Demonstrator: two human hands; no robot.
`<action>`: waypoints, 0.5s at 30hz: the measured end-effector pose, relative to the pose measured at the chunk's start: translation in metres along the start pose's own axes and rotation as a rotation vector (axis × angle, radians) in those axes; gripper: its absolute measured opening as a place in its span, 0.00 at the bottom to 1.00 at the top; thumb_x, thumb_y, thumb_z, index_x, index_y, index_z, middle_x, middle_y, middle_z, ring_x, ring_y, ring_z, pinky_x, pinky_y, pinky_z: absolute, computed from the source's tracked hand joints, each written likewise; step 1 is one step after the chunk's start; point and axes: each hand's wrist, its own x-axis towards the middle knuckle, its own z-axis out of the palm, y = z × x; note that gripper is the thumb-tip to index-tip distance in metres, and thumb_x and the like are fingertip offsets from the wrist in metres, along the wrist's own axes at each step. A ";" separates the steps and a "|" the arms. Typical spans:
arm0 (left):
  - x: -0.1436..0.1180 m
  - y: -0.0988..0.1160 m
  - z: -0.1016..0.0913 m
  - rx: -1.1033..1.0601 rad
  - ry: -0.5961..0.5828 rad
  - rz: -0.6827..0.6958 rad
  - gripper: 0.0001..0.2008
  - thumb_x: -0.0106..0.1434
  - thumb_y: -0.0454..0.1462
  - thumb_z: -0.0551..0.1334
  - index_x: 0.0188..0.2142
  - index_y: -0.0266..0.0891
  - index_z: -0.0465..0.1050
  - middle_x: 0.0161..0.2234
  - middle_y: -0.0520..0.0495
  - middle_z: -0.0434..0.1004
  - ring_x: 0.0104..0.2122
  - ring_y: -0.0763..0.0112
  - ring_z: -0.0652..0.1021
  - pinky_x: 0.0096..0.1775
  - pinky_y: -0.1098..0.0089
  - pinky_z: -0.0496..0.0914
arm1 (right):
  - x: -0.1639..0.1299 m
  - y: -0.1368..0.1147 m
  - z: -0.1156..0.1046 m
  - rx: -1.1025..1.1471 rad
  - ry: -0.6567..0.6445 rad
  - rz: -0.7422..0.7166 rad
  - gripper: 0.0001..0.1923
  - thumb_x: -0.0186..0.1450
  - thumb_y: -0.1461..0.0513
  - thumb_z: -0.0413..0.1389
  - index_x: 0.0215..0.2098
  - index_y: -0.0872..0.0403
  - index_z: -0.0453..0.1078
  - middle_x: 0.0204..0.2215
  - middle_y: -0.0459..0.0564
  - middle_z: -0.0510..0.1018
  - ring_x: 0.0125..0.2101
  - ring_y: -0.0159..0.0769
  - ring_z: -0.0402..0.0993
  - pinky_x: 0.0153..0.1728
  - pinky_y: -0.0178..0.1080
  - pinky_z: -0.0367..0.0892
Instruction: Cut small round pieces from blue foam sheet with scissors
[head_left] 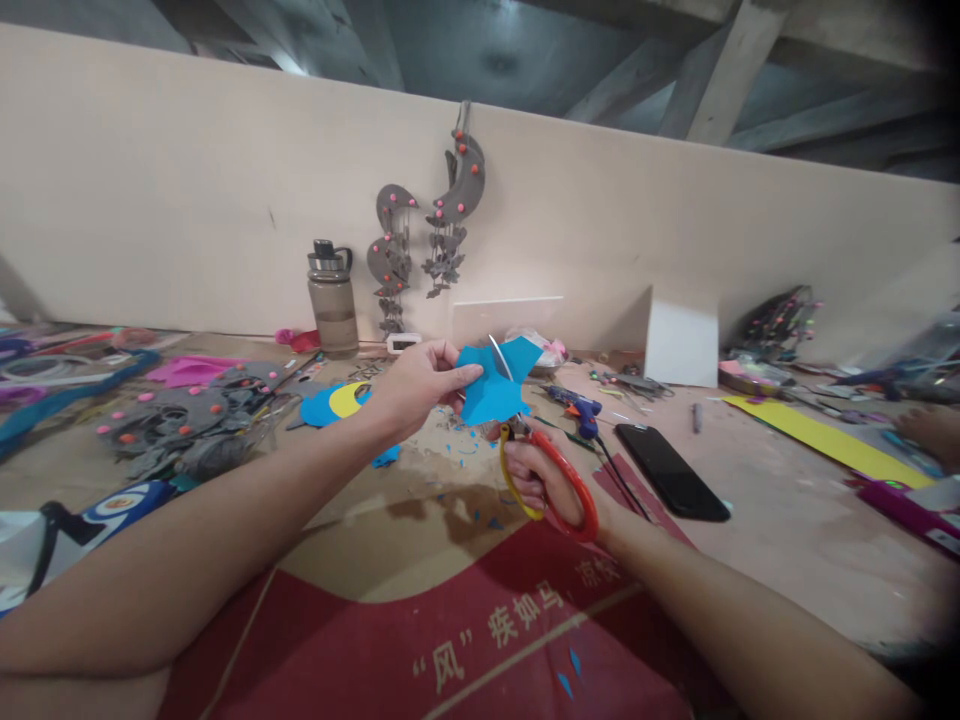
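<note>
Blue sheet (491,390): matt, smooth, looks like thin foam or card. Scissors (544,475): bright metal blades, glossy plastic handles, red and yellow. Phone (671,470): glossy black glass face. Bottle (333,300): clear smoky plastic, dark cap. Glue gun (574,402): blue plastic. Worktop (787,510): dull, scuffed board, part covered by matt brown-and-red cardboard (450,610). Moon hangings (427,230): matt grey felt-like sheet, pink beads.

The left hand (420,385) pinches a blue foam cutout (491,385) by its left edge, held above the tabletop (780,510). The right hand (544,480) grips red-and-yellow scissors (551,475) — blades up into the cutout. A black phone (671,470) lies just right; a water bottle (332,300) stands by the wall.
</note>
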 end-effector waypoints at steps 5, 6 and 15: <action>0.000 -0.001 0.001 -0.033 0.003 -0.015 0.17 0.50 0.40 0.73 0.26 0.37 0.65 0.19 0.54 0.71 0.18 0.78 0.71 0.20 0.75 0.66 | -0.001 0.000 0.002 -0.022 0.032 -0.049 0.12 0.61 0.55 0.58 0.41 0.49 0.65 0.17 0.36 0.57 0.13 0.24 0.48 0.11 0.27 0.47; 0.000 -0.001 0.001 -0.043 0.004 -0.024 0.17 0.50 0.39 0.73 0.25 0.37 0.65 0.19 0.54 0.70 0.18 0.78 0.71 0.20 0.75 0.65 | -0.002 0.000 0.002 -0.030 0.035 -0.052 0.12 0.61 0.54 0.58 0.41 0.49 0.65 0.17 0.36 0.57 0.13 0.24 0.48 0.10 0.27 0.48; 0.001 -0.012 0.001 -0.176 0.028 -0.217 0.13 0.51 0.35 0.71 0.25 0.36 0.66 0.20 0.53 0.71 0.17 0.79 0.71 0.19 0.77 0.66 | -0.011 -0.013 0.006 -0.213 0.067 0.006 0.09 0.63 0.54 0.53 0.35 0.51 0.63 0.16 0.36 0.58 0.11 0.23 0.51 0.09 0.28 0.53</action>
